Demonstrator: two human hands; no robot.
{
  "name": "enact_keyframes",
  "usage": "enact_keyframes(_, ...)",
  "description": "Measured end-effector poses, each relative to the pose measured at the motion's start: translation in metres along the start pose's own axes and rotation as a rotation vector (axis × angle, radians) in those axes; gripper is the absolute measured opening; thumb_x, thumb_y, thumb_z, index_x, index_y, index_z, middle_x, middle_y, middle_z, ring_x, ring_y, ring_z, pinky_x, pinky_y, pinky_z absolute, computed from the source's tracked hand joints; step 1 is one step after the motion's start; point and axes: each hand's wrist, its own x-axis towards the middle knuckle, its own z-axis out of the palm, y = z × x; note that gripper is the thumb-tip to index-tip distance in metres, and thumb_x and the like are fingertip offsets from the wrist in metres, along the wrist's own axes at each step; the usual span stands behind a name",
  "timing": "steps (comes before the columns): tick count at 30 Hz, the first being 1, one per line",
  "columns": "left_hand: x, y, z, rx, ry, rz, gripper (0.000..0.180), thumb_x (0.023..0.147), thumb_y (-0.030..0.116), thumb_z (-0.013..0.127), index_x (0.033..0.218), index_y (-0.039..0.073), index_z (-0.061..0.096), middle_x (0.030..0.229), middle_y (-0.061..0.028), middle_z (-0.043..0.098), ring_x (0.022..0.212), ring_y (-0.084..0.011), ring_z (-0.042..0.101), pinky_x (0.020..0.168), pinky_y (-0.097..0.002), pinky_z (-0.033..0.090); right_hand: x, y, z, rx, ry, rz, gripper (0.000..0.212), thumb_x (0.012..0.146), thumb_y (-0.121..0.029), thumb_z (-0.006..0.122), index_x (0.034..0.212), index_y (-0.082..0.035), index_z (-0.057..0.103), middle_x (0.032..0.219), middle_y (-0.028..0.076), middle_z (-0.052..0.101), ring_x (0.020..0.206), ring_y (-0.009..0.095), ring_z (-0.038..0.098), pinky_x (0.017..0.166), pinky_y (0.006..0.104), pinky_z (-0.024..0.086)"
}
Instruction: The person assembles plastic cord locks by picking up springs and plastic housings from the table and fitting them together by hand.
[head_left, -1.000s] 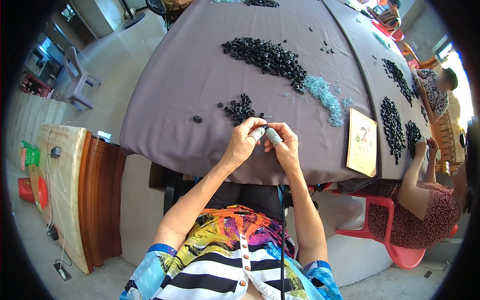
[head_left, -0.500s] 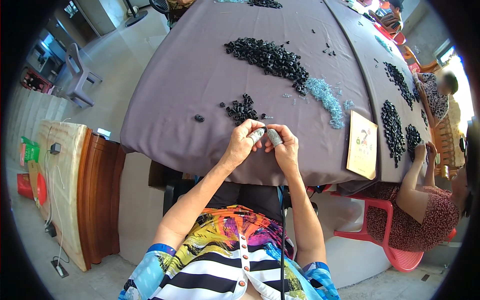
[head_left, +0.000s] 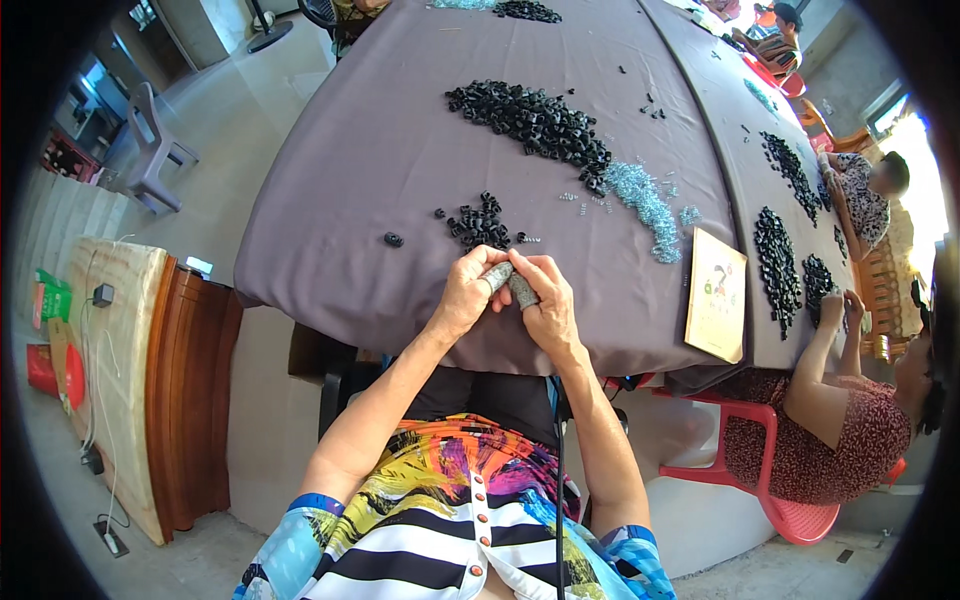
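Observation:
My left hand (head_left: 465,297) and my right hand (head_left: 547,308) meet over the near edge of the table, fingertips pressed together. Both thumbs wear grey wraps. A small black plastic part that showed between the fingertips a moment ago is now hidden by the closed fingers of both hands. Just beyond them lies a small heap of black ring-like parts (head_left: 478,222), with a single black part (head_left: 394,240) to its left. A small metal spring (head_left: 531,240) rests beside the fingertips. Farther off, a large black heap (head_left: 530,120) borders a pile of shiny springs (head_left: 645,205).
A booklet (head_left: 717,298) lies on the purple-grey tablecloth (head_left: 340,200) at the right. Past it are more black heaps (head_left: 776,260), where a person in a dark red patterned dress sits on a red chair (head_left: 765,470). A wooden cabinet (head_left: 185,390) stands at the left.
Both hands have drawn closer together and my right hand has turned inward, its thumb wrap now pointing toward the left one. The black part between the fingertips is no longer visible.

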Motion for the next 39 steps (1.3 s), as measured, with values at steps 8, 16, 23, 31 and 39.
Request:
enact_keyframes(8,-0.003,0.008,0.006,-0.074,-0.029,-0.013,0.017,0.091,0.003,0.045,0.106,0.0,0.052,0.079,-0.0035,0.058,0.057,-0.006,0.052,0.048,-0.0185,0.043,-0.001,0.0,-0.002,0.167,-0.005,0.176,0.05,0.073,0.014,0.046,0.12,-0.004,0.052,0.091,0.007,0.056,0.076,0.015,0.057,0.066,0.0254,0.047)
enact_keyframes(16,-0.008,0.01,0.005,-0.148,-0.03,-0.01,0.016,0.09,0.002,0.045,0.103,0.001,0.054,0.079,-0.0051,0.059,0.059,-0.0067,0.054,0.05,-0.0188,0.043,0.001,0.0,-0.004,0.332,0.113,0.459,0.024,0.086,0.002,0.049,0.109,0.0,0.056,0.085,0.002,0.058,0.065,0.006,0.052,0.056,0.0201,0.045)
enact_keyframes(23,-0.011,0.009,0.003,-0.169,-0.039,0.031,0.016,0.089,0.001,0.046,0.102,0.001,0.054,0.079,-0.0054,0.059,0.059,-0.0076,0.054,0.05,-0.0194,0.044,0.009,0.001,-0.005,0.277,0.045,0.48,0.027,0.082,0.006,0.05,0.106,-0.002,0.058,0.08,0.003,0.058,0.065,0.008,0.054,0.053,0.021,0.046)
enact_keyframes(31,-0.011,0.011,0.002,-0.174,-0.046,0.009,0.016,0.088,0.0,0.046,0.102,0.001,0.054,0.077,-0.0053,0.059,0.059,-0.0082,0.053,0.05,-0.0208,0.043,0.061,0.015,-0.001,-0.02,0.036,0.272,0.032,0.069,0.011,0.047,0.095,-0.001,0.062,0.08,0.01,0.063,0.069,0.018,0.058,0.066,0.028,0.046)
enact_keyframes(39,-0.01,0.01,0.002,-0.175,-0.053,0.015,0.014,0.089,0.003,0.047,0.101,0.0,0.054,0.077,-0.0053,0.06,0.059,-0.0082,0.054,0.05,-0.0212,0.043,0.111,0.035,0.024,-0.368,-0.111,0.179,0.022,0.067,-0.001,0.053,0.086,-0.004,0.063,0.085,0.016,0.062,0.08,0.035,0.059,0.073,0.0413,0.046)
